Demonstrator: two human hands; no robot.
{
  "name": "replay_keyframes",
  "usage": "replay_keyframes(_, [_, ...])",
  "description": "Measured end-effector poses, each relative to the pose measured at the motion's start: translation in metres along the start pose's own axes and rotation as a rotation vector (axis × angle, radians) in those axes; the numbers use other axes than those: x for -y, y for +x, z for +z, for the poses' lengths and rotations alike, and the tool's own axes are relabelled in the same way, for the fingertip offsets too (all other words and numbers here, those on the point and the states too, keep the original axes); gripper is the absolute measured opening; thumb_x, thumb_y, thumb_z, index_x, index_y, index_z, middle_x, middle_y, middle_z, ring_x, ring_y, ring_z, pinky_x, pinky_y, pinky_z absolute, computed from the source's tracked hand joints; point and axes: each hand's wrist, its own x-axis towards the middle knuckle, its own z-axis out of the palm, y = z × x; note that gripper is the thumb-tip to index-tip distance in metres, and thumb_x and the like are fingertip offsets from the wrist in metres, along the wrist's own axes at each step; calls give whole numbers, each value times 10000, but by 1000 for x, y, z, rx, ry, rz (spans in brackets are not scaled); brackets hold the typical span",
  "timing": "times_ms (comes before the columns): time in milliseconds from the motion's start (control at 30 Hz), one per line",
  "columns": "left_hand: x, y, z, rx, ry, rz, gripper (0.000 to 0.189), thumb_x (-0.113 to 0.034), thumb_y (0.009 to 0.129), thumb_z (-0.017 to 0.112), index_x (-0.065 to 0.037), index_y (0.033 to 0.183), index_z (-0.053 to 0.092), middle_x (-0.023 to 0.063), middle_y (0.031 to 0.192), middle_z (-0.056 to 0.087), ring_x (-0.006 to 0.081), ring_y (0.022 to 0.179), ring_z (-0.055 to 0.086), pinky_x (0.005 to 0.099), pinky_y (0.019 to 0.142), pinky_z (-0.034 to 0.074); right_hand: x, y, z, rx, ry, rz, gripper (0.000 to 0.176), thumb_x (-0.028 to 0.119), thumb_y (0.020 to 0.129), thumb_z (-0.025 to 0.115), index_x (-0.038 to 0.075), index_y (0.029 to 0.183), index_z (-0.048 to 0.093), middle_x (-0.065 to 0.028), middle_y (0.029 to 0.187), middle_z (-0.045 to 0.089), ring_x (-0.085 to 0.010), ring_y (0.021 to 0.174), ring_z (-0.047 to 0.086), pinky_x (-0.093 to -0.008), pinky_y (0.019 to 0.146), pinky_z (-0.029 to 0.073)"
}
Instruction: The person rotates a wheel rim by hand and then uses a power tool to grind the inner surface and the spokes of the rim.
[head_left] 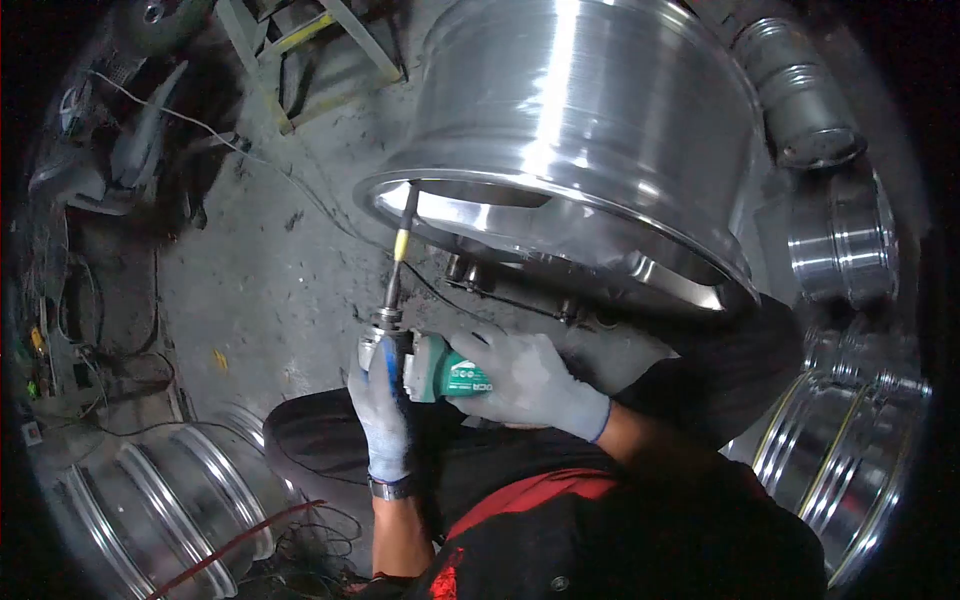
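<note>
A large polished metal wheel rim point(620, 90) lies on its side in front of me, its open edge facing my lap. Both my hands wear pale gloves and grip a green electric grinder point(462, 378) with a long shaft. My left hand point(383, 405) is wrapped round the tool's metal head, where the shaft comes out. Around the green body my right hand point(530, 385) is closed. The shaft, with a yellow band point(401, 246), points away from me, and its dark tip overlaps the rim's near lip at the left.
Under the wheel is a dark metal support point(510, 300) with rollers. More shiny rims stand at the lower left point(165, 495), the lower right point(830, 450) and the upper right point(845, 240). A metal stand point(300, 50) is at the top left. Cables point(250, 155) run across the grey floor.
</note>
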Motion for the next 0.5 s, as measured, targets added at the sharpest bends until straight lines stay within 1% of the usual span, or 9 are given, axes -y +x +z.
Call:
replay_keyframes(33, [3, 1, -3, 6, 3, 2, 365, -263, 1130, 558, 58, 1226, 702, 135, 1068, 704, 200, 934, 654, 363, 848, 525, 0, 2, 1, -5, 3, 4, 838, 488, 802, 873, 166, 1511, 560, -219, 1281, 695, -416, 991, 762, -540, 801, 628])
replay_keyframes(100, [7, 3, -5, -17, 558, 432, 368, -264, 1126, 566, 69, 1218, 692, 126, 1068, 710, 195, 939, 655, 359, 854, 527, -1, 3, 2, -2, 28, -4, 862, 490, 808, 868, 174, 1542, 542, -224, 1305, 688, -422, 1000, 759, -541, 812, 629])
replay_keyframes(133, [8, 1, -5, -12, 558, 432, 368, -264, 1126, 566, 69, 1218, 692, 126, 1068, 710, 195, 939, 655, 359, 854, 527, -1, 1, 1, -4, 29, 0, 862, 490, 808, 868, 174, 1542, 542, -224, 1305, 688, -422, 1000, 759, -541, 812, 629])
replay_keyframes(200, [-4, -5, 4, 10, -7, -116, 362, -284, 1123, 575, 45, 1208, 699, 97, 1052, 713, 172, 923, 645, 346, 842, 524, -2, -10, 0, 30, 28, 39, 871, 497, 816, 862, 174, 1556, 537, -222, 1312, 682, -429, 1021, 757, -548, 817, 629])
replay_keyframes(267, [-7, -11, 12, 66, -76, -103, 356, -310, 1119, 589, 18, 1210, 695, 65, 1050, 708, 127, 919, 624, 313, 822, 515, 0, -22, -6, 25, 25, 76, 871, 496, 818, 862, 175, 1560, 537, -221, 1297, 684, -430, 1028, 754, -552, 819, 628])
replay_keyframes(333, [-3, -18, 17, 108, -120, -94, 349, -307, 1120, 593, 11, 1246, 659, 64, 1048, 706, 120, 924, 622, 306, 824, 513, 1, -34, -8, 19, 21, 114, 872, 495, 819, 861, 176, 1564, 538, -221, 1282, 685, -432, 1034, 752, -556, 820, 627])
replay_keyframes(400, [2, -18, 20, 131, -45, -34, 345, -308, 1125, 592, 1, 1274, 625, 58, 1054, 706, 116, 928, 623, 304, 835, 517, 2, -42, -7, 0, -39, 151, 875, 492, 816, 867, 183, 1566, 541, -215, 1234, 692, -428, 1035, 749, -563, 822, 626])
replay_keyframes(467, [-3, -19, 20, 164, -123, -172, 354, -314, 1130, 589, 2, 1290, 612, 61, 1070, 716, 115, 943, 629, 307, 850, 522, 1, -42, -2, -28, -35, 135, 881, 489, 815, 869, 185, 1571, 535, -213, 1217, 695, -425, 1027, 749, -560, 817, 626])
replay_keyframes(500, [1, -19, 20, 141, -26, -36, 364, -311, 1127, 596, 13, 1288, 641, 62, 1090, 727, 113, 960, 640, 305, 855, 524, 0, -42, 0, -59, -30, 120, 887, 486, 814, 870, 187, 1577, 530, -210, 1200, 698, -422, 1018, 749, -556, 812, 625])
